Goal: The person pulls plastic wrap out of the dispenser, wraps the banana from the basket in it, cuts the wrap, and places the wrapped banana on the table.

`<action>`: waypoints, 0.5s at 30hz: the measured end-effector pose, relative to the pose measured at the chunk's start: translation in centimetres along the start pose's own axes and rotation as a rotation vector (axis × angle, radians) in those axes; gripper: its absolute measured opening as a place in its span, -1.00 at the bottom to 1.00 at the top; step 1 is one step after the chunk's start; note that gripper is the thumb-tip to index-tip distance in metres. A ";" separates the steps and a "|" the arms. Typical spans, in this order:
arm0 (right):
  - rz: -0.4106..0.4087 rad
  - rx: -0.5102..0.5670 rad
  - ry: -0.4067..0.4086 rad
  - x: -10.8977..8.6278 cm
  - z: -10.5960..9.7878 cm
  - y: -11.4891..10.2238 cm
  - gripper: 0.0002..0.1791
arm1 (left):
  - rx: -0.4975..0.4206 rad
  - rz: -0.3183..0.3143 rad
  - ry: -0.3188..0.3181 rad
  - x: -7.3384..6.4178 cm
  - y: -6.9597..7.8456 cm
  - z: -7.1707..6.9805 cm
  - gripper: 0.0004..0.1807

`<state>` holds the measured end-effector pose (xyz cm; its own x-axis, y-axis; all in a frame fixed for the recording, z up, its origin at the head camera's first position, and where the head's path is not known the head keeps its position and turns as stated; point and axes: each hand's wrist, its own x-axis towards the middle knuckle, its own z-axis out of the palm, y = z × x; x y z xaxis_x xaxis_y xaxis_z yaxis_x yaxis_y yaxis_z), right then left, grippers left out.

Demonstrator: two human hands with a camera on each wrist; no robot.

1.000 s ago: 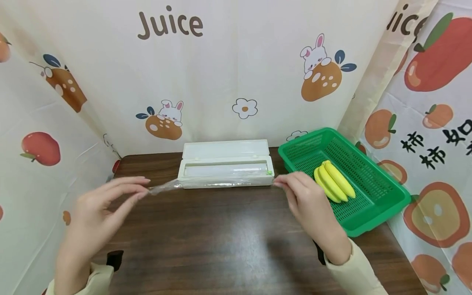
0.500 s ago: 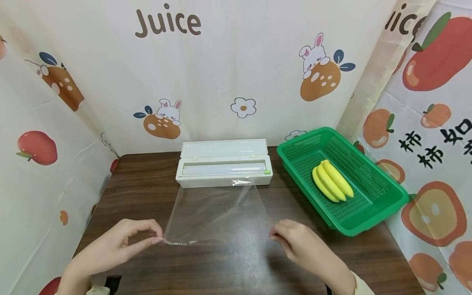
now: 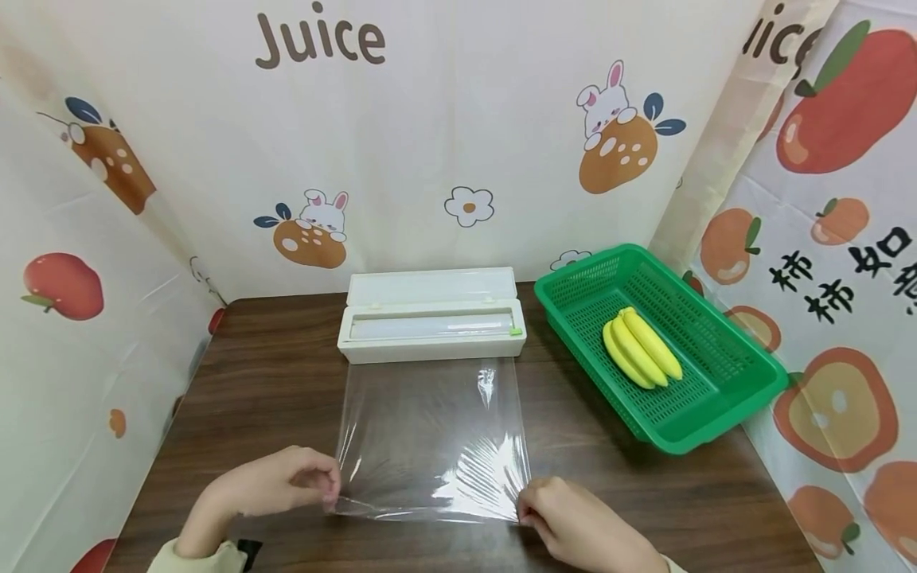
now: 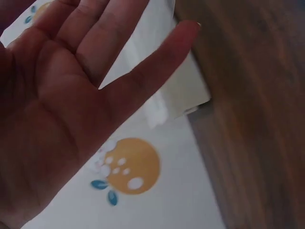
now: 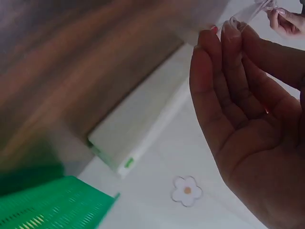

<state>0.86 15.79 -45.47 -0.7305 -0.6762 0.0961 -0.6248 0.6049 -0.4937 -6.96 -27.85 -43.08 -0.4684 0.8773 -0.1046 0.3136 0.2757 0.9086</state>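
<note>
A clear sheet of cling film (image 3: 415, 430) stretches from a white dispenser box (image 3: 432, 350) toward me over the dark table. My left hand (image 3: 286, 481) pinches its near left corner. At the near right corner, my right hand (image 3: 569, 521) pinches the film between thumb and fingers. In the right wrist view the gathered film (image 5: 252, 12) shows at the fingertips of the right hand (image 5: 248, 105). The left wrist view shows the left palm and thumb, but the fingertips are cut off. Inside the open-lidded box a film roll (image 3: 430, 326) is visible.
To the right of the dispenser box stands a green plastic basket (image 3: 770, 382) with a bunch of bananas (image 3: 641, 350) in it. Printed curtains (image 3: 401, 143) hang behind and at both sides of the wooden table (image 3: 272, 382).
Both hands have come toward me and down to the tabletop, drawing the film out of the box. The sheet, bunched up at first, now lies spread flat between the hands and the box.
</note>
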 end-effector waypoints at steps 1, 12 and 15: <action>0.004 0.002 -0.006 0.0 0.3 0.1 -0.76 | -0.014 -0.017 -0.013 0.2 -0.4 0.1 -0.88; 0.028 0.036 -0.001 0.1 4.3 3.0 -0.72 | -0.047 -0.254 -0.030 2.9 -3.6 1.8 -0.76; 0.026 0.036 0.002 0.2 5.1 3.6 -0.72 | 0.003 -0.263 -0.002 3.3 -4.5 2.3 -0.71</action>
<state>-0.10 15.73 -51.62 -0.7468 -0.6595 0.0850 -0.5954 0.6063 -0.5271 -8.04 -25.32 -48.47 -0.5325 0.7759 -0.3383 0.1833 0.4959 0.8488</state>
